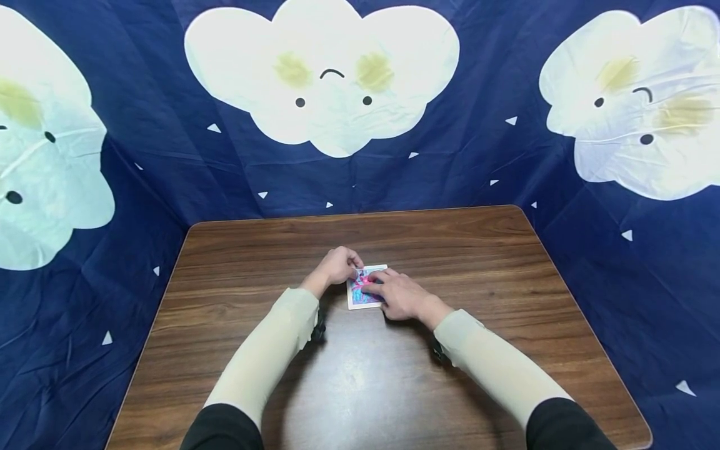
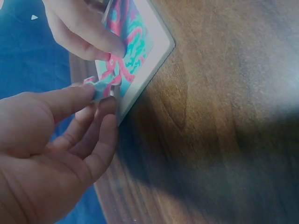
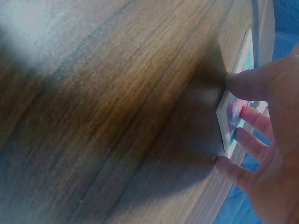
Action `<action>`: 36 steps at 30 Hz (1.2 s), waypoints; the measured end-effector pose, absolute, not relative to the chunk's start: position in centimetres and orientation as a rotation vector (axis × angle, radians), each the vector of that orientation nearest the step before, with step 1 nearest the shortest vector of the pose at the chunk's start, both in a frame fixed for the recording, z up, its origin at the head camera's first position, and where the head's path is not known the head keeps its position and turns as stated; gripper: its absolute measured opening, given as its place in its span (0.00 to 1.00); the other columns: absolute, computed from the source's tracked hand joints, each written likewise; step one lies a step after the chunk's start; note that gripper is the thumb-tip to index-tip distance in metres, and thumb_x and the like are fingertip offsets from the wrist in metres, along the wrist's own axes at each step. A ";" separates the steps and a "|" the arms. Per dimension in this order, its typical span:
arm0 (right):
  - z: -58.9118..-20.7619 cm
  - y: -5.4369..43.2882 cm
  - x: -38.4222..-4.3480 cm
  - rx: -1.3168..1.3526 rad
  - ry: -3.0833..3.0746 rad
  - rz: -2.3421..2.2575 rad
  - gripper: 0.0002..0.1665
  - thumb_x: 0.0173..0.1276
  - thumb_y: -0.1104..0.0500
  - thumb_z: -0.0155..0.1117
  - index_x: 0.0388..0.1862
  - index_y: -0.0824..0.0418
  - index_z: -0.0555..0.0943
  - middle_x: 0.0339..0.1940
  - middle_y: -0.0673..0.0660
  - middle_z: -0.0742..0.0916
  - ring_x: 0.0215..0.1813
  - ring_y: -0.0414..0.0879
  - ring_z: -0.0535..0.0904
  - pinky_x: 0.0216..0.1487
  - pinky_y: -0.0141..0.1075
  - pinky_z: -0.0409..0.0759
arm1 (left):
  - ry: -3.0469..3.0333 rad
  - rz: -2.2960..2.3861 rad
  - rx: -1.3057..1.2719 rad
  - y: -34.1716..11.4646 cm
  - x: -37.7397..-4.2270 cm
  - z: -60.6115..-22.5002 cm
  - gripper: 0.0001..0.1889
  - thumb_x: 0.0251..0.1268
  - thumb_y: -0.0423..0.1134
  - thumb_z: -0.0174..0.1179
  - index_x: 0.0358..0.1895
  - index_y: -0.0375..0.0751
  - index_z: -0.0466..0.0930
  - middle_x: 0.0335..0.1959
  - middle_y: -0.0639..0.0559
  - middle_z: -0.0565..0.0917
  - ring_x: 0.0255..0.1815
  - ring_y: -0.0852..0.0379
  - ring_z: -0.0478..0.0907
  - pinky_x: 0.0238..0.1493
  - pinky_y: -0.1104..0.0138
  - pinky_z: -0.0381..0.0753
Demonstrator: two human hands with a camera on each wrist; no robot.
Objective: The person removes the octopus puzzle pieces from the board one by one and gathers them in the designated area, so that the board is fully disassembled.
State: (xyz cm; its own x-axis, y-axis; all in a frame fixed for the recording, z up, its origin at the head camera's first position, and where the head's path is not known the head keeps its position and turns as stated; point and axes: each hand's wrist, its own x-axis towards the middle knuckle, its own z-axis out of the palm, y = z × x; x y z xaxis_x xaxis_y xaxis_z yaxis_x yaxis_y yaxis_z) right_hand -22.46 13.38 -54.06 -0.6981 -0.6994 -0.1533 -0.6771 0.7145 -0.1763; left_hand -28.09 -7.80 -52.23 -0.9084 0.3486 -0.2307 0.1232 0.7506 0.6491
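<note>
A small white-framed puzzle board (image 1: 365, 300) with a pink, teal and purple picture lies on the table, under both hands. At its left edge, my left hand (image 1: 337, 266) pinches a small puzzle piece (image 2: 103, 87) in pink and pale teal between thumb and fingers. In the left wrist view the piece is tilted over the board's corner. My right hand (image 1: 403, 296) rests on the board's right side with fingers extended. Its thumb touches the rim (image 3: 222, 114), while fingertips (image 3: 239, 134) press on the picture. The hands hide part of the picture.
The board lies on a brown wood-grain table (image 1: 253, 269) with rounded corners. Dark blue cloth (image 1: 152, 181) with white sad-faced clouds (image 1: 332, 119) hangs behind and at both sides. Light glares off the table in front of the hands.
</note>
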 end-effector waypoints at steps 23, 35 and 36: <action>-54.1 13.5 -22.2 -1.137 2.718 -0.200 0.37 0.64 0.58 0.66 0.74 0.41 0.75 0.75 0.54 0.72 0.75 0.58 0.67 0.69 0.56 0.72 | 2.470 1.304 0.282 -9.8 -27.1 -52.8 0.12 0.59 0.21 0.61 0.44 0.32 0.86 0.29 0.45 0.86 0.31 0.46 0.85 0.30 0.65 0.83; -54.0 13.5 -22.1 -1.157 2.709 -0.225 0.38 0.65 0.59 0.66 0.74 0.42 0.74 0.75 0.55 0.73 0.75 0.58 0.68 0.72 0.56 0.69 | 2.460 1.518 0.133 -13.4 -26.5 -52.5 0.09 0.60 0.22 0.64 0.44 0.30 0.86 0.33 0.41 0.88 0.33 0.45 0.85 0.35 0.58 0.87; -54.0 13.5 -22.1 -1.161 2.708 -0.227 0.37 0.65 0.59 0.66 0.74 0.43 0.74 0.75 0.56 0.73 0.75 0.58 0.68 0.73 0.56 0.69 | 2.460 1.538 0.127 -13.9 -26.5 -52.4 0.09 0.60 0.22 0.64 0.44 0.30 0.86 0.33 0.40 0.88 0.33 0.45 0.85 0.35 0.58 0.87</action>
